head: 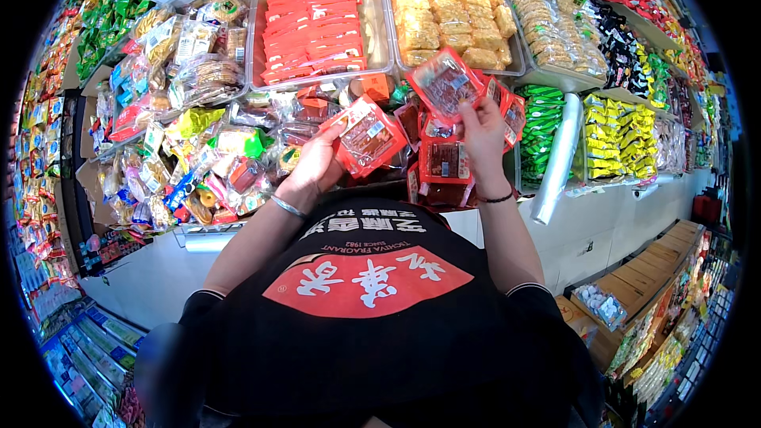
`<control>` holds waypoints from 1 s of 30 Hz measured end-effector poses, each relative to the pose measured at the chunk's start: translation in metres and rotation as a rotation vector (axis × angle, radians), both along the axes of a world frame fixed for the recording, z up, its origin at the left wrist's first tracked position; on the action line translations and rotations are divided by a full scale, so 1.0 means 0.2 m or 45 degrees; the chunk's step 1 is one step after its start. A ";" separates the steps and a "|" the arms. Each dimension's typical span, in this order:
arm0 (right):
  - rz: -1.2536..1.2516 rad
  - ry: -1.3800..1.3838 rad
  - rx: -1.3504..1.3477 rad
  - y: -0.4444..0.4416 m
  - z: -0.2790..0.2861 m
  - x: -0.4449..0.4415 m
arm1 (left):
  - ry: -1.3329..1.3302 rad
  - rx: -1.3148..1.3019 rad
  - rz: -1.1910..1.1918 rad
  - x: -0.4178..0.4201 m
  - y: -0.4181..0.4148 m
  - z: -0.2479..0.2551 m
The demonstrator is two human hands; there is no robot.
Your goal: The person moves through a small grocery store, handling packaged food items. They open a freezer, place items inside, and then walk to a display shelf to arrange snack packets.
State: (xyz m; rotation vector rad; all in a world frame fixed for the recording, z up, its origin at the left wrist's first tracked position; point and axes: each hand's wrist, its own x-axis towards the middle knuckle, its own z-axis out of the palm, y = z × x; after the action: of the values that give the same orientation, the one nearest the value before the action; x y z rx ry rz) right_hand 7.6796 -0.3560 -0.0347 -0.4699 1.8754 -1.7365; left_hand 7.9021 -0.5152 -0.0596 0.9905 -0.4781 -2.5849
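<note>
My left hand (318, 157) grips a red snack packet (370, 138) with a clear window, thumb on top. Higher and to the right, my right hand (480, 131) pinches another red windowed packet (447, 86) by its lower corner. Several similar red packets (443, 161) lie loosely piled under and beside my right hand. Beyond my hands, a clear plastic bin (380, 74) holds rows of flat red packets (314, 30).
A bin of wrapped golden pastries (443, 6) stands behind. Mixed snack packs (220, 148) heap up at the left. Green packets (538, 131), a clear plastic roll (559, 160) and yellow packets (618, 137) are at the right. A wooden shelf (648, 273) is lower right.
</note>
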 end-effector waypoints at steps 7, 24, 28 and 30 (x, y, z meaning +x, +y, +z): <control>0.461 -0.704 0.229 -0.15 0.13 0.44 | 0.191 0.031 -0.041 -0.04 0.02 0.07; 0.905 1.003 1.041 0.20 -0.05 -0.01 | 0.059 -0.018 -0.123 0.05 0.03 0.04; 0.735 0.405 0.706 0.30 -0.14 -0.19 | 0.111 0.019 -0.104 0.05 0.03 0.00; 0.681 0.401 0.774 0.26 -0.01 -0.17 | 0.072 0.042 -0.057 0.06 0.02 -0.01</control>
State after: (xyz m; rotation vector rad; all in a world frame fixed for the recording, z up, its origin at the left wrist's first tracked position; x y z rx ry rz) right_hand 7.6449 -0.3038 -0.0358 -0.9237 2.1083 -0.7311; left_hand 7.9142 -0.5103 -0.0613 0.9251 -0.4492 -2.6605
